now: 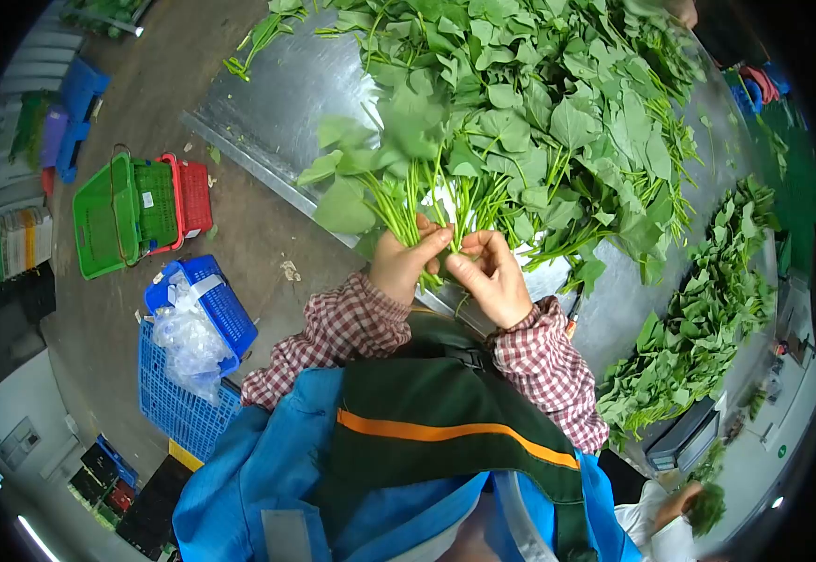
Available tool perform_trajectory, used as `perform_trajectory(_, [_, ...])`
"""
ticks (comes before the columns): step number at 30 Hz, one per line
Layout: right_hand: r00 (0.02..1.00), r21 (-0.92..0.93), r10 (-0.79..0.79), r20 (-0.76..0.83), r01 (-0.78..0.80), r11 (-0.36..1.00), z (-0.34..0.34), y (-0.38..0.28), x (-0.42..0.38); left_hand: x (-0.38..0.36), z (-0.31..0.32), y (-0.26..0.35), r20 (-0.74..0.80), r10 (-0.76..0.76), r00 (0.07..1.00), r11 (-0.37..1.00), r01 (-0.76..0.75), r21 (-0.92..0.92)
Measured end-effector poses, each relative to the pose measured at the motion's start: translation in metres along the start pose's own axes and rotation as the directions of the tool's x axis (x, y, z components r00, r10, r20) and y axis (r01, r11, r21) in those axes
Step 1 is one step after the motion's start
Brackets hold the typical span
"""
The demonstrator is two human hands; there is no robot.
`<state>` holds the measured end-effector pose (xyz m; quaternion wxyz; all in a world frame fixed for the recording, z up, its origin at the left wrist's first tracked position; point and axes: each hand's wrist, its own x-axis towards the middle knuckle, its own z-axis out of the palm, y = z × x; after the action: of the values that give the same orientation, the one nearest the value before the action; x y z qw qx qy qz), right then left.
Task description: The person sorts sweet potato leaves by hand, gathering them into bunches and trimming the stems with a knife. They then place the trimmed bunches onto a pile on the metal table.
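Note:
My left hand (406, 259) is closed around a bunch of leafy green stems (391, 199), with the broad leaves fanning out beyond my fingers. Close beside it, my right hand (494, 281) pinches more green stems (471, 208) between thumb and fingers. Both hands are near the front edge of a metal table, their fingertips almost touching. A large heap of leafy greens (539, 122) spreads over the table just past my hands. Checked sleeves cover both forearms.
The metal table (281, 112) has a raised edge. At left on the floor are a green basket (103, 220), a red basket (194, 197) and blue baskets (183, 375) with clear plastic bags (188, 337). More greens (707, 309) lie at right. Another person (656, 520) holds greens at lower right.

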<state>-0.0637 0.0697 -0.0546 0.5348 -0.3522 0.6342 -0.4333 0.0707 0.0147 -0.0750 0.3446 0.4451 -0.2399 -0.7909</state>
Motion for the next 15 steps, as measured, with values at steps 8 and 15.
perform_trajectory(8, [0.952, 0.443, 0.293, -0.086, -0.227, 0.867, -0.004, 0.020, 0.018, -0.004, -0.004, 0.005, -0.083, 0.047, 0.995, 0.987, -0.059, -0.147])
perform_trajectory(15, [0.944, 0.241, 0.227, 0.239, -0.284, 0.928, -0.016, 0.025, 0.018, 0.012, -0.006, 0.004, -0.007, -0.129, 0.992, 0.990, 0.129, 0.055])
